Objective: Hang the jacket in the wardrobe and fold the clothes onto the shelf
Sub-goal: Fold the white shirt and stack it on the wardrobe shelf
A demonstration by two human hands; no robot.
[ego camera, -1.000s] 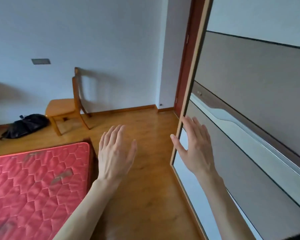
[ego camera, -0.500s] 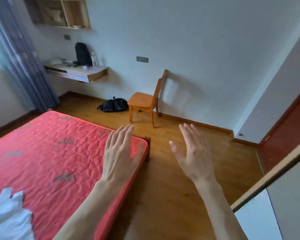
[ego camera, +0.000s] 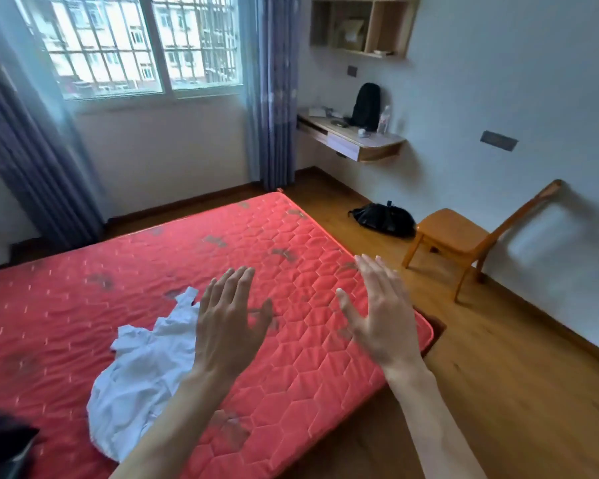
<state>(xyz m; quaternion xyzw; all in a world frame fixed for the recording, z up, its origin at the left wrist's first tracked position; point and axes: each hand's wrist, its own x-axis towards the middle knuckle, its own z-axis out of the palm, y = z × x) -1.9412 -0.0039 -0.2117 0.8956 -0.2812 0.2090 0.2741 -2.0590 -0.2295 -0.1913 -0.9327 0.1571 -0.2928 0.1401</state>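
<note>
Daylight from a barred window (ego camera: 142,46) at the far left falls across a red quilted mattress (ego camera: 83,299) that fills the near left of the bedroom I am watching through the head camera. Both of my operator's hands are raised above it, backs toward the lens: the left hand (ego camera: 227,323) with fingers straight and held close together, the right hand (ego camera: 382,316) with fingers straight and thumb spread wide, neither touching or holding anything. A crumpled white garment (ego camera: 142,371) lies on the mattress just left of the left forearm, partly hidden behind it. A dark item (ego camera: 4,444) sits at the near left corner (too cropped for me to say what it is). On the wooden floor (ego camera: 498,392) to the right stands a wooden chair (ego camera: 460,236), with a black bag (ego camera: 382,219) on the floor beside it. Farther back, a wall-mounted desk (ego camera: 353,140) carries a black backpack (ego camera: 365,105) and a bottle (ego camera: 384,119), between blue curtains (ego camera: 270,98) and a wall shelf (ego camera: 360,24).
</note>
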